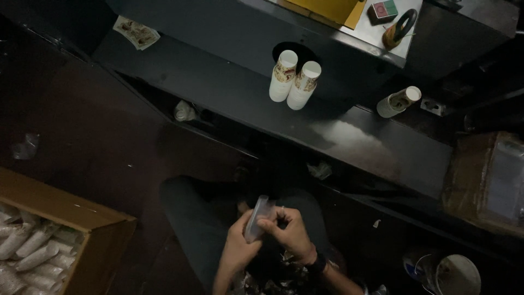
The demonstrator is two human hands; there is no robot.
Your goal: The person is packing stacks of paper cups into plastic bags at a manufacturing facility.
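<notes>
My left hand [238, 246] and my right hand [290, 232] are together low in the middle of the head view, above my dark trousers. Both grip a small clear plastic wrapper or bag [256, 217] held upright between them. My right wrist wears a dark band [316, 264]. Crumpled clear wrapping [273, 278] lies in my lap below the hands. On the dark shelf ahead stand two stacks of white printed paper cups [295, 82], and a third stack [398, 101] leans to the right of them.
A cardboard box [82, 218] of plastic-wrapped cup sleeves [33, 251] sits at lower left. A brown wrapped carton [486, 180] is at right. A round metal tin [453, 273] is at lower right. A tape roll [398, 30] lies on the upper counter.
</notes>
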